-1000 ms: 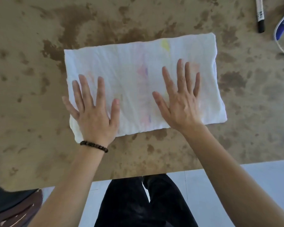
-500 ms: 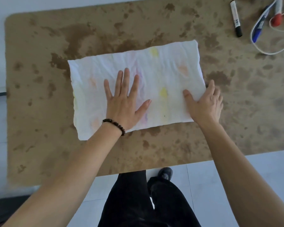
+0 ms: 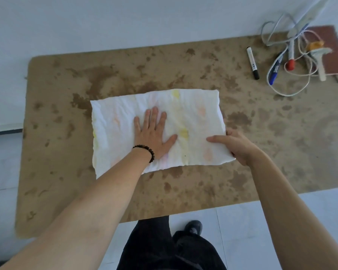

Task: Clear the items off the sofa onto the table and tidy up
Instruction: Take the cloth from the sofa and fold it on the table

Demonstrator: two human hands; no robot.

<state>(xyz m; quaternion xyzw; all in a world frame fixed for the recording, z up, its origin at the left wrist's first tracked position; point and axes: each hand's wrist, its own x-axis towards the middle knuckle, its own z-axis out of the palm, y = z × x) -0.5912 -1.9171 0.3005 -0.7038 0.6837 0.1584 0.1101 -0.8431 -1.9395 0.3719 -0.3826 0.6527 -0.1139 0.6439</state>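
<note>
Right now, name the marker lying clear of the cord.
The black-capped marker: it lies alone, while the blue marker and red-capped marker lie among the cord.

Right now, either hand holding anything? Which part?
The right hand grips the cloth by its right edge, at the near corner, thumb on top. The left hand holds nothing; it presses flat on the cloth's middle.

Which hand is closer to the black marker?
Right. The right hand holds the cloth by its edge, below the black marker; the left hand presses mid-cloth, farther left.
</note>
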